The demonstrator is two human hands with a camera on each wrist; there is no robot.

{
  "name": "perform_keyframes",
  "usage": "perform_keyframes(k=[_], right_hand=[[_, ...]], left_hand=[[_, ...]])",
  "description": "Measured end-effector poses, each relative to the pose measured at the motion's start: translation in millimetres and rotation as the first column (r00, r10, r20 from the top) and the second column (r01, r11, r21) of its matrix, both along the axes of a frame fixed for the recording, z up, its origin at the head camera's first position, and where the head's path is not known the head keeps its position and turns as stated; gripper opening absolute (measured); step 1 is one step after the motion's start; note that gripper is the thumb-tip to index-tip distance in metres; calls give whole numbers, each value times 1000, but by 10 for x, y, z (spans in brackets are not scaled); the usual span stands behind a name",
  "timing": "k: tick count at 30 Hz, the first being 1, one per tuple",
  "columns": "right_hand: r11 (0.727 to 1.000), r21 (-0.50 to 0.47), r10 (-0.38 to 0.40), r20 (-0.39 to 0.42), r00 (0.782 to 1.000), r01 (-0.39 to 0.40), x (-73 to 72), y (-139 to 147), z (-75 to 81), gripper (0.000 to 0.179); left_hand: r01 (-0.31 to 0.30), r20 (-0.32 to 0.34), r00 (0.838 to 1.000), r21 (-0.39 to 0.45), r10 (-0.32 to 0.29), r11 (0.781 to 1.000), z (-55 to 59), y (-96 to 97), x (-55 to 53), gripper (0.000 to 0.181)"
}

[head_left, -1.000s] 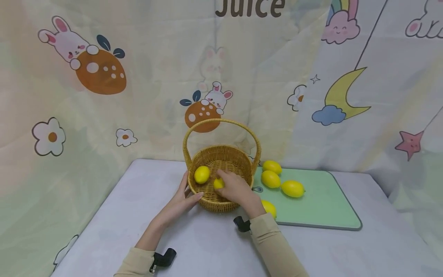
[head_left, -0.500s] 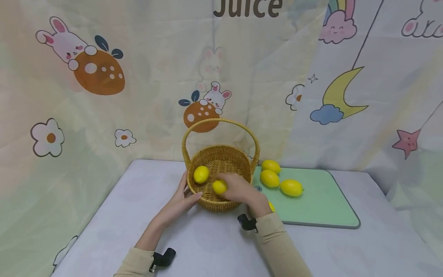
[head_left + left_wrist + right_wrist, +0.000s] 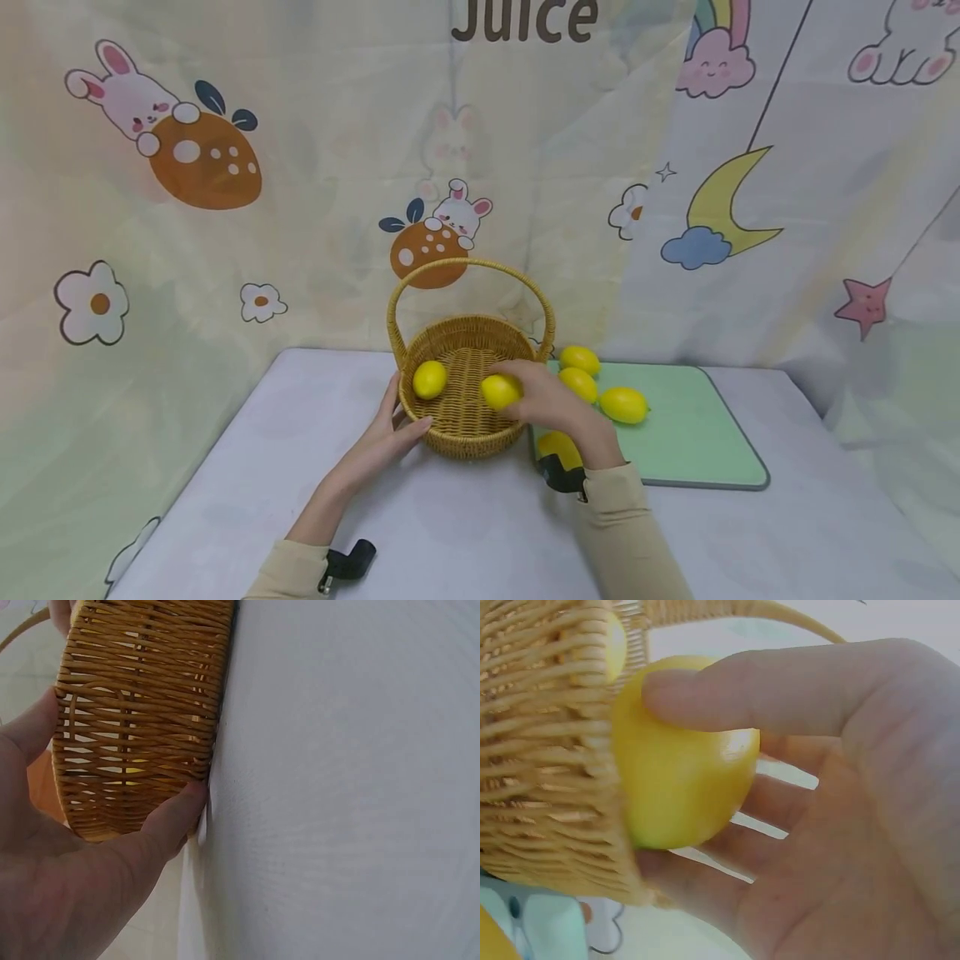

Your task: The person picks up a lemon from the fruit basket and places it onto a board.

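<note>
A wicker basket (image 3: 471, 446) with a tall arched handle stands on the table, one lemon (image 3: 430, 380) lying inside at its left. At the basket's left side my left hand (image 3: 378, 437) grips the woven wall, with digits pressed on its rim and lower edge in the left wrist view. My right hand (image 3: 551, 402) holds another lemon (image 3: 501, 392) between thumb and fingers, at the right part of the basket's mouth. In the right wrist view, this held lemon (image 3: 682, 772) is right by the rim, the thumb across its top and the fingers underneath.
Right of the basket lies a green mat (image 3: 690, 433) with several lemons (image 3: 624, 405) on it. One lemon (image 3: 558, 448) near its front left is partly hidden by the right wrist's black camera (image 3: 561, 475). A printed cloth (image 3: 330, 208) hangs behind the table.
My right hand has lifted a lemon from the basket's floor and carried it rightward toward the rim. My left hand stays on the basket. The head view has shifted slightly.
</note>
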State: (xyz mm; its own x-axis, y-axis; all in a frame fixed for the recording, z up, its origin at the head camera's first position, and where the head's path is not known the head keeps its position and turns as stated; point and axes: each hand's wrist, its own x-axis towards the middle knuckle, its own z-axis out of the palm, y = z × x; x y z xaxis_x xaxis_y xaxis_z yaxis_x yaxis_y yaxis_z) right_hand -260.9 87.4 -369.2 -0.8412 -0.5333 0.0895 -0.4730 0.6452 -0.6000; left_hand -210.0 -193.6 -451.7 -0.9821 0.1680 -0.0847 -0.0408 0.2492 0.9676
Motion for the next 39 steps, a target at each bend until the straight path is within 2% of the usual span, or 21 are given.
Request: perform_keyframes(k=[9,17,22,29,32,39], right_hand=[[999,-30,-36,-69,997,34,123,236,221,60],[998,-34,-58,-38,998,57,161,566,317,54],[994,44,-101,24,995,100,158,772,290,54],[982,116,-164,123,979,150,206,1000,266,58],[970,178,-198,168,966,168,236,1069,240,61],[915,341,-304,235,923,214,294,1170,174,64]], left_hand=[[14,-5,1000,12,-14,1000,9,4,11,101],[28,-13,1000,33,-28,999,-8,27,2,99],[36,-15,999,40,-35,999,-3,21,1,101],[37,-29,999,30,-36,999,3,-11,-7,100],[43,-33,999,28,-43,999,-1,-9,-17,100],[45,-31,999,31,-44,999,-7,-8,-21,97]])
